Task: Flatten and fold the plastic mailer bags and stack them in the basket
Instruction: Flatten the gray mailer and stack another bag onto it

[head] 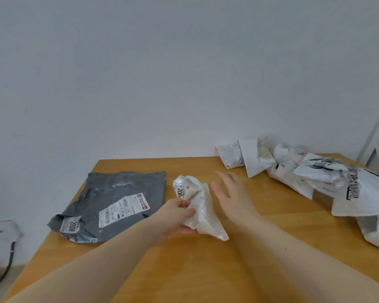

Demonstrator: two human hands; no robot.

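The left hand grips a crumpled white mailer bag near the middle of the tabletop, its fingers curled into the plastic; the bag's lower corner rests on the wood and a label with large black digits shows at its top. The right hand hovers just beside the bag on its right, fingers straight and spread, holding nothing. A grey mailer bag lies fairly flat toward the far left corner, with white shipping labels facing up. A row of crumpled white mailer bags runs along the far edge into the right side, the largest bearing black print. No basket appears in view.
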